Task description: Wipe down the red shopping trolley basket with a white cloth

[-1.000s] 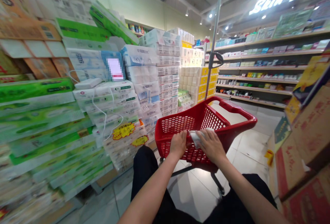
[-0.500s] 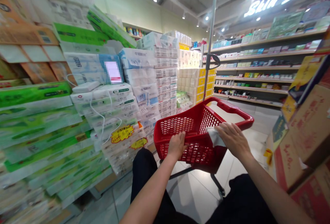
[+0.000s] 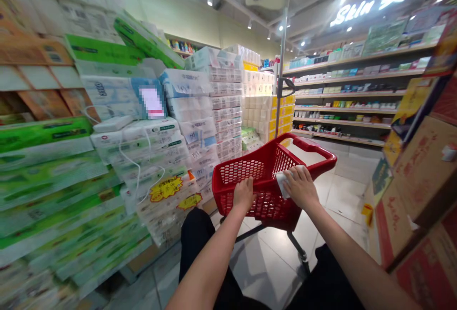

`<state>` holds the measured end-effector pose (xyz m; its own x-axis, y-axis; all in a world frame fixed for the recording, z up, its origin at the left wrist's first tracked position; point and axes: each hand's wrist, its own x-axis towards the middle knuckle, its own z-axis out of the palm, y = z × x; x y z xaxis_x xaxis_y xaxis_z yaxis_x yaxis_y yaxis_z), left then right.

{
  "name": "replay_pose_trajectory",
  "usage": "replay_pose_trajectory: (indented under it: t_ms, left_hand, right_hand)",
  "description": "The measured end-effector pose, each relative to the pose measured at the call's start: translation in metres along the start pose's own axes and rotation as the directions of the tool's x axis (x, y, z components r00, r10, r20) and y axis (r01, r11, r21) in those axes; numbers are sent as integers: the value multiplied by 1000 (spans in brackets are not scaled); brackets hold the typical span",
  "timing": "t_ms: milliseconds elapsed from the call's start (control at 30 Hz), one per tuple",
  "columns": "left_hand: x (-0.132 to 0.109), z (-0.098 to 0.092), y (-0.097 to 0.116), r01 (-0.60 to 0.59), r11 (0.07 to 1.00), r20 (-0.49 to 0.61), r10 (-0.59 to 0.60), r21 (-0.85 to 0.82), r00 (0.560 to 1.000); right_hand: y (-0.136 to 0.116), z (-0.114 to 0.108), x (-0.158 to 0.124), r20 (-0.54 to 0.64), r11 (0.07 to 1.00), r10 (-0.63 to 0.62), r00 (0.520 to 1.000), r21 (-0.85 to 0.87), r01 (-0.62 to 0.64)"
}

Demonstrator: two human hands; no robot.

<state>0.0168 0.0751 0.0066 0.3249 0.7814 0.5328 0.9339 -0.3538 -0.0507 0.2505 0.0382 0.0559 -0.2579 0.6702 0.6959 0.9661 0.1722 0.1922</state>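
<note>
Head view: left hand (image 3: 243,195) has its fingers bent over the near rim of the red perforated plastic cart basket (image 3: 264,186), partly closed on it; nothing else seen in that grip. Right hand (image 3: 302,188) is further along the same rim, apart from the left, fingers bent down and nearly together, holding a thin white sheet (image 3: 283,185) against the rim. Cloth or paper, can't tell. Sheet lies under the right fingers and sticks out on their left side, towards the left hand. Right thumb hidden, so can't tell how it closes.

Basket interior is just beyond both sets of fingers; red molded plastic handle (image 3: 323,157) is beyond and right of the right fingers. Upright grey metal pole (image 3: 284,48) stands behind the cart, past the right fingers. Stacked white plastic-wrapped packs (image 3: 193,129) are left of the left fingers; printed brown cardboard cartons (image 3: 416,172) well right of the right fingers.
</note>
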Motion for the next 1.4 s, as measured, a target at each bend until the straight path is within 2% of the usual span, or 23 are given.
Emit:
replay_pose_trajectory:
  t_ms: [133,233,400,467,600,700,800,867,1100,1167,1267,1333,1400]
  left_hand:
    - [8,4,4,12,1000,18,-12,13,1000]
    - [8,-1,1,-36,999,51,38,-32,998]
    - [3,-20,-27,-196,958,88,218,-212,972]
    - [-1,-28,-45,-207,954,99,232,-215,968]
    - [-12,-36,-85,-199,960,220,242,-198,945]
    - [-23,-35,-95,-177,962,274,231,-208,934]
    - [-32,-29,-83,-115,976,261,162,-185,952]
    - [-34,-26,-70,-81,981,236,122,-176,964]
    - [-25,-24,-35,-41,989,253,76,-140,964]
    - [-24,-24,-28,-54,988,266,91,-144,960]
    - [-24,-23,-17,-57,986,253,97,-160,963]
    - [-25,-22,-10,-46,983,230,87,-177,969]
    - [-25,-22,-4,-34,979,208,77,-202,975]
  right_hand:
    - [-48,20,9,58,996,-33,998,83,28]
    - [-65,28,12,64,990,-43,997,135,34]
    - [-46,39,17,130,980,-97,987,188,71]
    - [-36,45,19,160,982,-75,984,185,45]
    - [-20,55,23,233,985,-33,972,172,-7]
    - [-11,55,23,261,987,-1,965,157,-42]
    - [-14,50,20,230,987,23,973,149,-59]
    - [-26,44,15,188,987,29,982,152,-59]
    - [-118,27,-14,44,968,-42,998,251,30]
    - [-134,24,-21,24,960,-65,998,275,56]
    - [-127,22,-28,26,949,-124,992,296,111]
    - [-105,24,-28,49,940,-181,982,302,158]
    - [-76,29,-26,83,945,-182,980,291,151]
